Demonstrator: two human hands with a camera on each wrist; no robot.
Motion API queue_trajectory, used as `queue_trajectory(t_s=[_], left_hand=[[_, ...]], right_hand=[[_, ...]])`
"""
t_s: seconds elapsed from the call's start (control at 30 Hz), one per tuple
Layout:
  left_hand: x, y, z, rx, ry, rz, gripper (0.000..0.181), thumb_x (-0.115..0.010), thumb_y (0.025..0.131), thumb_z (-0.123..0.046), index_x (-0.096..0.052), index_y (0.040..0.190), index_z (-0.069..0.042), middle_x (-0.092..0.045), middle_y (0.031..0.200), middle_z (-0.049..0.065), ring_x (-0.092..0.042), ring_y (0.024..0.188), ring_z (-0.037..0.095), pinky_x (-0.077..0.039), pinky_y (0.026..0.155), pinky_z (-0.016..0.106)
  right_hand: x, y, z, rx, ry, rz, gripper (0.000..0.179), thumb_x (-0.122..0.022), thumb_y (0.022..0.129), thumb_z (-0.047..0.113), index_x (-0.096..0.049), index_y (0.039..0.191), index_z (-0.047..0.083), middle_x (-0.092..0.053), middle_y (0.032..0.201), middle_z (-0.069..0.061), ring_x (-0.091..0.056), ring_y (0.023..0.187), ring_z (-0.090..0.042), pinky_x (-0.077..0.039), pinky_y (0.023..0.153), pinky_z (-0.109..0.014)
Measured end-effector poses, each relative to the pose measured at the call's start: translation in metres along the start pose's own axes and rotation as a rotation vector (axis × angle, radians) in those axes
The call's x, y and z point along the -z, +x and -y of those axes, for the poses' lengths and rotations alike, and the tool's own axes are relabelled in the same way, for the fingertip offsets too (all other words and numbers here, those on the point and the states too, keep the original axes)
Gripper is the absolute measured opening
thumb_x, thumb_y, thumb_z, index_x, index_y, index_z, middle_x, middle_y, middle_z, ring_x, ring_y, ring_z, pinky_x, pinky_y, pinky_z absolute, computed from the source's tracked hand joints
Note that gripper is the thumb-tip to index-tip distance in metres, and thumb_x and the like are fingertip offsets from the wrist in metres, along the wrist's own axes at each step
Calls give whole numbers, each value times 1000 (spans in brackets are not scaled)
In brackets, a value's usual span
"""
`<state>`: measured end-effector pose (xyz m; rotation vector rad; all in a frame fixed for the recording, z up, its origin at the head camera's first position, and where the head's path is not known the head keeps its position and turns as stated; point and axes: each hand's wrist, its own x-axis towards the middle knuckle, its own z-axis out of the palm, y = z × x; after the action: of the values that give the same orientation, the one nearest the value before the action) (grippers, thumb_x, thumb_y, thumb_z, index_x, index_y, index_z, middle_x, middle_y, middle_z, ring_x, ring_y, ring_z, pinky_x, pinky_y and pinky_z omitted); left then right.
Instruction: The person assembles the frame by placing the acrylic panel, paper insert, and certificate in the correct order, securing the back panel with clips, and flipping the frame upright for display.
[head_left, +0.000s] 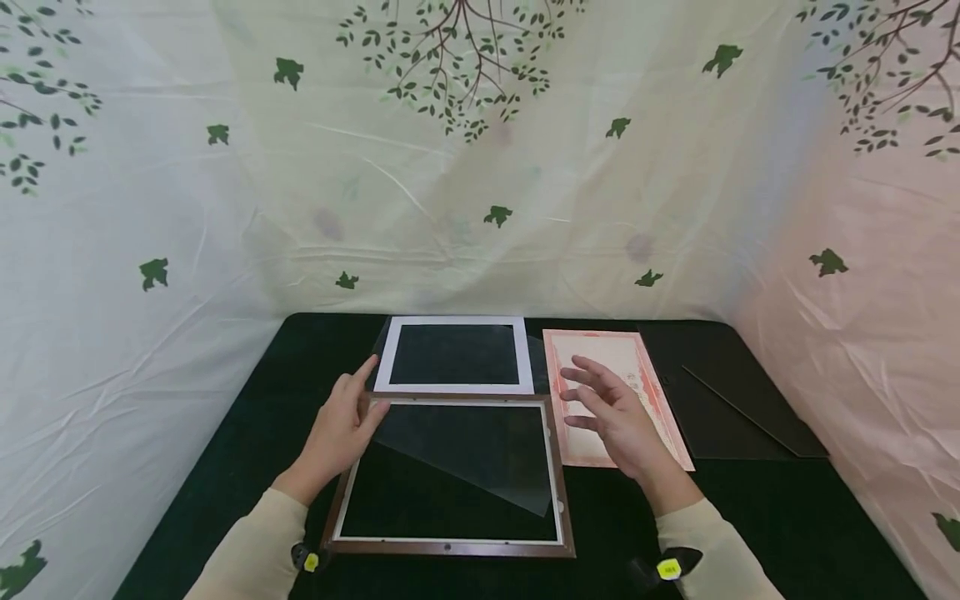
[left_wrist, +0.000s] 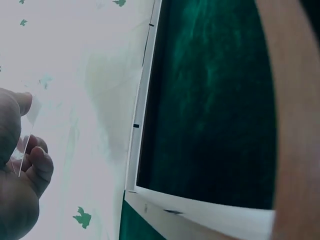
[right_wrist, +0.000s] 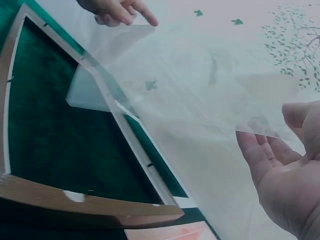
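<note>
A clear plastic sheet (right_wrist: 90, 95) is held between both hands above a brown picture frame (head_left: 450, 549), its reflection-lit part overlapping the frame opening. My left hand (head_left: 341, 421) holds the sheet at its left side; in the left wrist view the thumb and curled fingers (left_wrist: 40, 162) lie on either side of its edge. On the right, my right hand (head_left: 611, 417) has its fingers (right_wrist: 252, 150) under the sheet's edge, the thumb on the other side. The frame lies flat, its white inner rim facing up.
Behind the frame lies a white mat border (head_left: 453, 389). A pink-bordered certificate (head_left: 588, 452) is beneath the right hand in the head view. Farther right lies a black backing board (head_left: 738, 417) with a thin diagonal line across it. A patterned curtain (head_left: 450, 250) surrounds the dark green table (head_left: 255, 467).
</note>
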<state>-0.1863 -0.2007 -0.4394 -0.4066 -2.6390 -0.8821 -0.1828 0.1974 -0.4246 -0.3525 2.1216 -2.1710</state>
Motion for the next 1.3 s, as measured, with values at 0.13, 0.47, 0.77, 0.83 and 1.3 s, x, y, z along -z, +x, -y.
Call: queue_trajectory(t_s=[0.13,0.47,0.77,0.83,1.3], left_hand=[[-4,-7,-3,37,-23,-41,71,-65,93,-23,-27,152,-15,-40,86,1,-39,68,12,-37,55,25],[-10,-33,-2,49,-31,98,75,-68,91,-25,-26,152,-10,-50,107,6,-51,84,15,-49,70,29],[-7,-47,17,71,62,220,80,-71,87,-39,-31,150,-10,-42,144,18,-42,128,35,-40,98,58],[-6,-50,20,82,71,230,79,-72,86,-39,-33,149,-10,-41,145,18,-41,129,35,-40,98,58],[-10,-63,34,42,118,240,68,-73,84,-42,-49,141,-14,-43,142,15,-43,126,34,-45,94,56]], right_hand=[[-9,-4,-9,-18,-42,51,56,-62,95,20,-38,146,23,-49,137,-13,-59,110,-33,-55,80,-45],[-13,-14,-24,-88,-17,97,63,-61,94,6,-35,149,23,-46,136,-19,-58,100,-44,-57,68,-34],[-16,-19,-40,-139,41,202,65,-59,95,7,-28,151,15,-38,140,-27,-58,100,-39,-57,67,-29],[-17,-19,-43,-152,56,222,65,-58,95,6,-27,151,16,-37,140,-28,-59,100,-37,-56,66,-27],[-27,-20,-59,-286,101,241,62,-55,96,3,-28,151,15,-36,140,-24,-59,98,-27,-56,65,-28]])
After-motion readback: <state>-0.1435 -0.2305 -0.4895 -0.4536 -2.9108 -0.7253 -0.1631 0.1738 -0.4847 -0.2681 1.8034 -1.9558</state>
